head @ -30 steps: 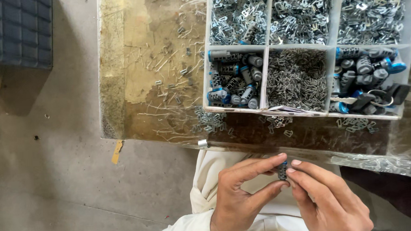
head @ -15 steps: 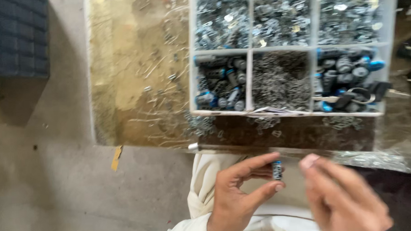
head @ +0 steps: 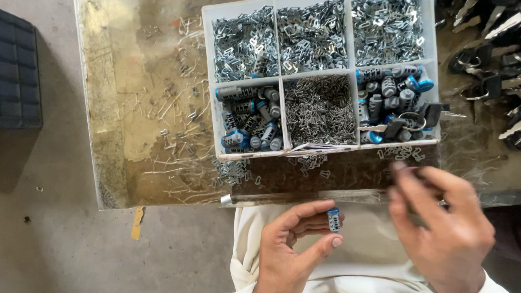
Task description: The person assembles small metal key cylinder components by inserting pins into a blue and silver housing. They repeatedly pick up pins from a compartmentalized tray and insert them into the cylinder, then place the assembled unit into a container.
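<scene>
Pinching blue-capped cylinder [head: 333, 219], left hand [head: 293, 249], below tray edge [head: 324, 150]

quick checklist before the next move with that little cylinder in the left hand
1. Left hand grips the small blue-capped cylinder between thumb and fingertips: ok.
2. Right hand free: ok, fingers spread, nothing seen in it, though blurred.
3. Cylinder upright, blue end up: ok.
4. Divided tray within reach on the bench: ok.
5. Springs compartment stocked: ok.
6. Loose clips strewn in front of the tray: not ok.
</scene>
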